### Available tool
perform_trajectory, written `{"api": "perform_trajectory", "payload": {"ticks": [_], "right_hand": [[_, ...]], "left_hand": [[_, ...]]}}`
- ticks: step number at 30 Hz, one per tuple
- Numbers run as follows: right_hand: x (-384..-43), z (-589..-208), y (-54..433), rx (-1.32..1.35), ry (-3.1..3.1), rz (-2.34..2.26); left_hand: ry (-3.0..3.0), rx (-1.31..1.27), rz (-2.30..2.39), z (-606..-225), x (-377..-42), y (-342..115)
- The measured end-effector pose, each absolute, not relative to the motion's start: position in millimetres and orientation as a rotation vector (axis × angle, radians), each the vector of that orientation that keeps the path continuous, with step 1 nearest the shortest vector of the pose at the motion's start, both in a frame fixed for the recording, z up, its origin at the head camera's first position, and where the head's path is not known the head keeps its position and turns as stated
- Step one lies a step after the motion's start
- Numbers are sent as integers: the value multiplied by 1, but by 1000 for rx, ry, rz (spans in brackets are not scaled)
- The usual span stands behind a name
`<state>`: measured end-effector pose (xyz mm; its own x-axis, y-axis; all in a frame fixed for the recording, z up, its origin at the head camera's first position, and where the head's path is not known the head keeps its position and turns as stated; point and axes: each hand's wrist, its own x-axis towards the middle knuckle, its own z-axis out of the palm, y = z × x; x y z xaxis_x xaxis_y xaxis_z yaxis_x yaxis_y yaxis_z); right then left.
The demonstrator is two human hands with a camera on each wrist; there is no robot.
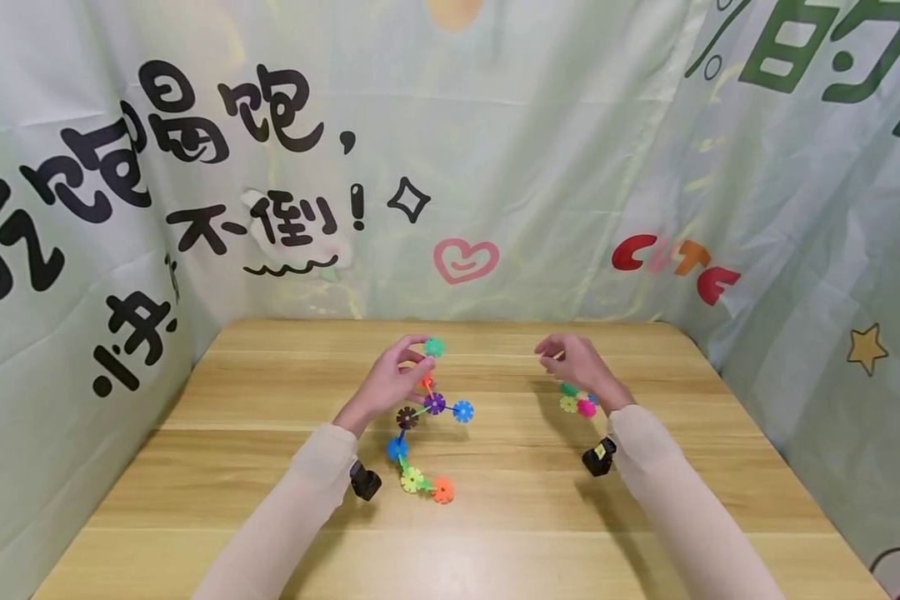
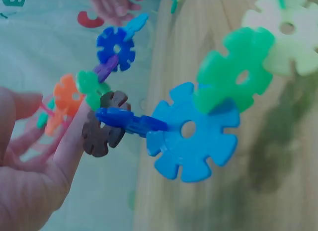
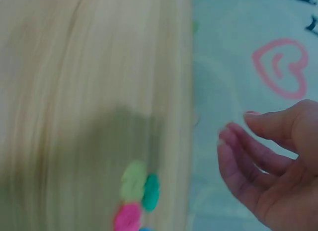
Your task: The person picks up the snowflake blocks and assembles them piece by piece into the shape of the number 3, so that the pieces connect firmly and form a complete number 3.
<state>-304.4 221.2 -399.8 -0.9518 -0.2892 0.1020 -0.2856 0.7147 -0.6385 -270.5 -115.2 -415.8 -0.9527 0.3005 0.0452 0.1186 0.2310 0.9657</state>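
Observation:
My left hand (image 1: 392, 377) pinches a linked chain of plastic snowflake discs near its upper end. A green disc (image 1: 434, 347) stands at the fingertips, with an orange disc (image 2: 67, 98) beside the fingers. Below them the chain runs through a purple disc (image 1: 435, 404) and a brown disc (image 1: 407, 417). A blue disc (image 1: 462, 411) branches off to the right. Further down hang another blue disc (image 2: 171, 156), a pale yellow-green disc (image 1: 412, 479) and an orange disc at the bottom. My right hand (image 1: 572, 363) is raised with loosely bent fingers and holds nothing.
Several loose snowflake discs lie on the wooden table (image 1: 510, 508) under my right hand, among them a pink disc (image 1: 587, 407) and a yellow-green disc (image 3: 133, 181). A printed cloth (image 1: 555, 167) hangs behind and at both sides of the table.

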Motion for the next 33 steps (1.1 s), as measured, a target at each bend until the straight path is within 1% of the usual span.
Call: {"api": "perform_trajectory", "payload": {"ticks": [6, 9, 14, 18, 22, 27, 30, 33], "right_hand": [[-308, -415, 239, -449, 2891, -753], [-308, -425, 243, -442, 2925, -666], [-308, -436, 246, -341, 2973, -619], [-308, -442, 246, -291, 2965, -671], [-307, -444, 245, -299, 2985, -730], [-306, -438, 234, -417, 3013, -869], [-305, -430, 221, -497, 2977, -1007], [-301, -423, 204, -523, 2926, -1148]], "left_hand": [[2317, 255, 1943, -428, -267, -119], [2284, 253, 1986, -433, -264, -120], [2242, 281, 2019, -437, -260, -121], [2234, 296, 2019, -438, -258, -122], [2243, 317, 2010, -439, -255, -120], [2263, 330, 1986, -442, -254, -118], [2270, 334, 1986, -443, -253, -117], [2268, 338, 2006, -444, -251, -115]]}}
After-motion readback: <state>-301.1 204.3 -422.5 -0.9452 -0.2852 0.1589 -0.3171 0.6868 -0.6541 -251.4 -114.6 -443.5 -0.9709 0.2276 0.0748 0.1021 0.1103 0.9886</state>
